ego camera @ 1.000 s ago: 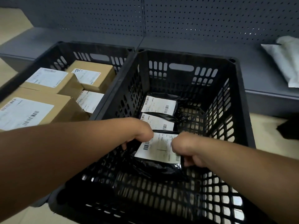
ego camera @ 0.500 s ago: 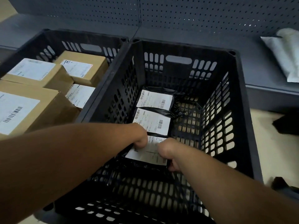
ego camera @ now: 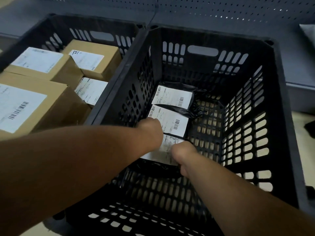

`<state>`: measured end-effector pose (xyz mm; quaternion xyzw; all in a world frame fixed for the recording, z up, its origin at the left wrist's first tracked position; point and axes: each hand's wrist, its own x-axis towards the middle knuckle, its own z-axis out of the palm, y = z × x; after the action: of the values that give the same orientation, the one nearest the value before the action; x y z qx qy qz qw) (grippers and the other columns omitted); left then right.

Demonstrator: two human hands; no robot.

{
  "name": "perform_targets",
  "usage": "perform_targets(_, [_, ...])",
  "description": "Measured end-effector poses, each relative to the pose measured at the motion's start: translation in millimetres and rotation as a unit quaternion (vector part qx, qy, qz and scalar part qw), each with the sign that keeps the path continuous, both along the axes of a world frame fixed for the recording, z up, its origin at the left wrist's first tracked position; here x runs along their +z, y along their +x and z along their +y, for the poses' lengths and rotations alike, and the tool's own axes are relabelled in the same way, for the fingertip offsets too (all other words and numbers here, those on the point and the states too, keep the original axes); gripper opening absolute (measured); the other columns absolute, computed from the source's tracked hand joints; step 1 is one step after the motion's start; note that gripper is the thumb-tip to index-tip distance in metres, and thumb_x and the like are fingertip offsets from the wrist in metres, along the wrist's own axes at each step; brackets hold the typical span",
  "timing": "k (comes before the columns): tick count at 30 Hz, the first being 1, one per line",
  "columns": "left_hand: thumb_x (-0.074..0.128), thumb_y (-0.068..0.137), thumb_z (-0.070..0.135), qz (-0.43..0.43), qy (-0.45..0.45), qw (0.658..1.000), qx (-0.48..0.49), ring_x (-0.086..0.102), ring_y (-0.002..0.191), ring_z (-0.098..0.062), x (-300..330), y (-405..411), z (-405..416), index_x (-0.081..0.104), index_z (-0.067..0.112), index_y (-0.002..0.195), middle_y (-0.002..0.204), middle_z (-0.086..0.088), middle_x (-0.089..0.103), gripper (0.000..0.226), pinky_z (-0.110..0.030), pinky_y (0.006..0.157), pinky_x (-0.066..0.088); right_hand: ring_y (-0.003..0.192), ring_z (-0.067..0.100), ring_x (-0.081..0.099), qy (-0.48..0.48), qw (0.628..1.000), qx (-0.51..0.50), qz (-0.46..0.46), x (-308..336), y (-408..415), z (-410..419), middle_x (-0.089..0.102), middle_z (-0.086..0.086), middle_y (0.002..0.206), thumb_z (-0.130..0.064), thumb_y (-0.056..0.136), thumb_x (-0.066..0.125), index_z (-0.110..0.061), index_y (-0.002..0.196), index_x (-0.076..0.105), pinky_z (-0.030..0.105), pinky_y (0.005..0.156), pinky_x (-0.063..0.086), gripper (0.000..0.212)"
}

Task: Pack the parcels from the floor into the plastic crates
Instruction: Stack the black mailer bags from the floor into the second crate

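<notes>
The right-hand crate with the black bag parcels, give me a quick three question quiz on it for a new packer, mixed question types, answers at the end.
1. True or false: the right crate holds only cardboard boxes.
2. Multiple choice: where do the labelled black bag parcels lie? A) along the crate's left wall, in a row B) stacked in the far right corner C) on the shelf behind the crate
3. Fill in: the left hand and right hand are both at the ____ parcel in the row.

Key: 1 false, the cardboard boxes sit in the left crate. 2 A. 3 nearest; the finger grip is hidden.
</notes>
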<state>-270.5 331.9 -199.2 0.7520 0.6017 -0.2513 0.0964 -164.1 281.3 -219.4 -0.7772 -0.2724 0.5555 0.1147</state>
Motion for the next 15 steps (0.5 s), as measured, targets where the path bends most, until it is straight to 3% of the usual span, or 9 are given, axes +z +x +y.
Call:
perform_targets(3, [0.066,0.094,0.024,0.085,-0.137,0.977,-0.142,0.063,0.11,-0.024,3.7,22.9,-9.5,0.06,0.012,0.131,0.126,-0.007,0.063,0.039,-0.033,0.082,0.05,0.09,0.031,0.07,-0.006,1.0,-0.012,0.025,2.5,0.7,-0.5,0.071,0.013,0.103,-0.009,0.081,0.056,-0.006,0.101,0.07,0.046,0.085,0.061,0.025])
perform_targets(5, [0.076,0.087,0.041,0.087,-0.195,0.961,-0.177,0.062,0.112,-0.026,-5.4,28.4,-17.3,0.053,0.016,0.142,0.131,-0.007,0.061,0.065,-0.032,0.082,0.048,0.088,0.032,0.071,-0.009,0.999,-0.009,0.039,4.5,2.0,0.6,0.073,0.013,0.101,-0.009,0.082,0.055,-0.007,0.102,0.071,0.048,0.084,0.061,0.025])
perform_targets(7, [0.079,0.082,0.048,0.097,-0.18,0.961,-0.186,0.055,0.123,-0.031,-16.3,22.4,-25.1,0.04,0.017,0.149,0.138,-0.01,0.05,0.084,-0.034,0.087,0.05,0.089,0.03,0.07,-0.017,0.999,0.007,0.039,7.6,4.0,2.2,0.072,0.012,0.103,-0.01,0.091,0.054,-0.008,0.108,0.07,0.04,0.083,0.061,0.024])
perform_targets(10, [0.065,0.094,0.034,0.132,-0.116,0.949,-0.261,0.043,0.127,-0.036,-26.3,15.9,-38.3,0.037,0.017,0.15,0.14,-0.011,0.039,0.065,-0.043,0.096,0.051,0.08,0.023,0.064,-0.021,0.997,0.072,0.028,18.4,4.0,5.0,0.068,0.009,0.102,-0.014,0.098,0.053,-0.007,0.108,0.066,0.027,0.065,0.052,0.017])
perform_targets(13, [0.05,0.103,0.025,0.159,-0.085,0.937,-0.298,0.038,0.129,-0.034,-26.6,15.5,-42.1,0.032,0.01,0.153,0.148,-0.014,0.034,0.056,-0.042,0.101,0.047,0.104,0.029,0.064,0.008,0.975,0.219,-0.044,34.4,7.0,13.3,0.065,0.015,0.121,-0.015,0.101,0.051,-0.002,0.122,0.063,0.034,0.087,0.055,0.027])
perform_targets(15, [0.048,0.103,0.024,0.183,-0.069,0.926,-0.324,0.035,0.133,-0.034,-31.0,12.9,-41.2,0.029,0.007,0.154,0.153,-0.015,0.031,0.057,-0.045,0.101,0.046,0.112,0.031,0.062,0.028,0.94,0.326,-0.094,55.3,8.7,20.5,0.063,0.016,0.122,-0.01,0.1,0.047,0.001,0.125,0.061,0.034,0.089,0.05,0.03])
